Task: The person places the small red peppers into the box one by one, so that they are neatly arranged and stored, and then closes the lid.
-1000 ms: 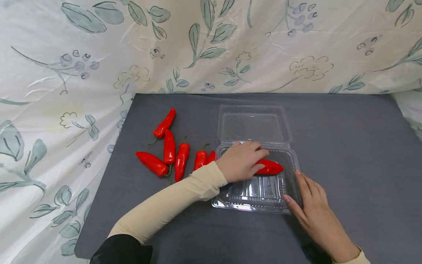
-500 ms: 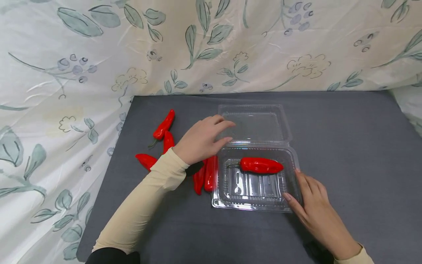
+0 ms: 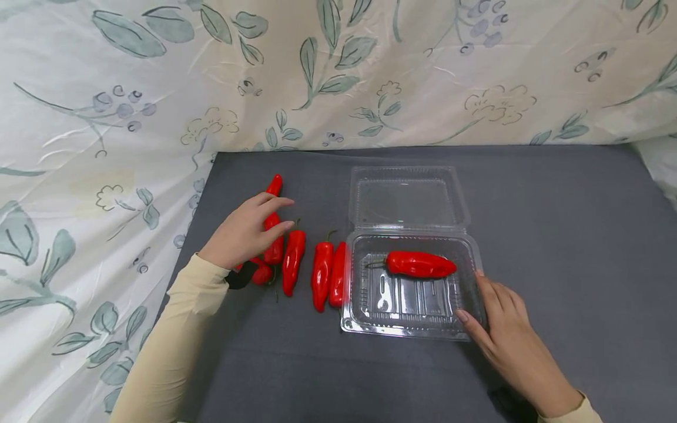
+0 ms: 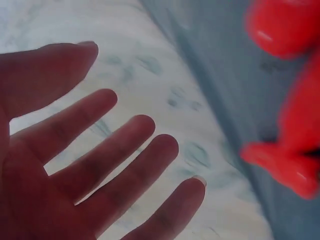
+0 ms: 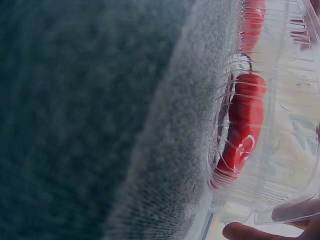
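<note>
Your left hand [image 3: 248, 232] is spread wide over the loose red peppers [image 3: 321, 276] on the left of the tabletop [image 3: 555, 235], while your right hand [image 3: 510, 335] grips the right rim of the open clear container [image 3: 402, 324], in whose base a single pepper [image 3: 420, 265] lies crosswise.

- Left hand [image 3: 245, 232]: over the table [image 3: 571, 247], near its left edge, back of the hand up; in the wrist view the thumb [image 4: 55, 70] and 4 fingers [image 4: 110, 155] spread, loosely straight.
- Left forearm [image 3: 169, 335]: cream-sleeved, slanting over the table's left edge.
- Right hand [image 3: 508, 335]: well apart from the far edge, fingers extended, thumb parted from them.
- Right wrist [image 3: 560, 402]: bent slightly above a cream cuff [image 3: 576, 413].
</note>
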`<state>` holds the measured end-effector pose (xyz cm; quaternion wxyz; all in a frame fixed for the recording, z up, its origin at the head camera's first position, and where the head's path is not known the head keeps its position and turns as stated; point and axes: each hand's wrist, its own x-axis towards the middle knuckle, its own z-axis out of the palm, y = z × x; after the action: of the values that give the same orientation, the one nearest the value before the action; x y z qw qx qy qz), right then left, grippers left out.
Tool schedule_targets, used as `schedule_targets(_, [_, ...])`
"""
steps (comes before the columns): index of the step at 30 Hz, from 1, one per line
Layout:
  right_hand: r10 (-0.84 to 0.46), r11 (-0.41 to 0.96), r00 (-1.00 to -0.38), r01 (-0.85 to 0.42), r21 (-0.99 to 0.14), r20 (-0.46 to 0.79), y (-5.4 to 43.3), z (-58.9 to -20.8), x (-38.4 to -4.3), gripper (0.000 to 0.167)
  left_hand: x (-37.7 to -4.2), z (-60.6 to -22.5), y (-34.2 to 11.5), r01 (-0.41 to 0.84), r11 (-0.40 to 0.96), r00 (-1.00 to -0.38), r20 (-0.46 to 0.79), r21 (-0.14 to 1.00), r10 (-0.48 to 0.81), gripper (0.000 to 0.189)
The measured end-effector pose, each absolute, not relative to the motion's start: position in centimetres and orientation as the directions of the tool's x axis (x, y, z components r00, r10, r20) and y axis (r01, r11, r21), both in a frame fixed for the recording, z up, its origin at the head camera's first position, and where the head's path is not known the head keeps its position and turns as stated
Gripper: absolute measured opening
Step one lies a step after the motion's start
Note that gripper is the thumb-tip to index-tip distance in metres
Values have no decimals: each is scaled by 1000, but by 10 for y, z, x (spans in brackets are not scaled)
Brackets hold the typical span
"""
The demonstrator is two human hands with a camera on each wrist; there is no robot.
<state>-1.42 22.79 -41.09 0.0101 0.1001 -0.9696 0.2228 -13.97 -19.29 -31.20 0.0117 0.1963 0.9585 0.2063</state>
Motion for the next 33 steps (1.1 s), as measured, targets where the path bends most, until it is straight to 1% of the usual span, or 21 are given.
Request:
schedule_targets(3, [-182, 888, -982, -185, -421, 47, 228, -410, -14, 82, -134, -322, -212, 303, 860, -946, 20, 410, 323, 41])
schedule_targets(6, [-182, 888, -982, -182, -422, 41, 227, -411, -14, 82, -128, -332, -229, 272, 875, -954, -9, 401, 300, 44])
schedule_targets(14, [-201, 864, -974, -226, -450, 104, 227, -413, -15, 79, -114, -348, -260, 262, 877, -952, -41, 402, 303, 52])
schedule_targets(23, [-200, 856, -974, -225, -465, 103, 227, -414, -14, 78, -103, -366, -274, 321, 857, -925, -63, 402, 376, 65])
schedule_targets(28, [-197, 861, -976, -218, -459, 95, 226, -412, -14, 79, -101, -375, -279, 343, 855, -916, -63, 389, 396, 64])
schedule_targets(33, [-195, 871, -978, -207, -445, 73, 225, -412, -14, 80, -99, -384, -283, 356, 850, -913, -48, 388, 404, 59])
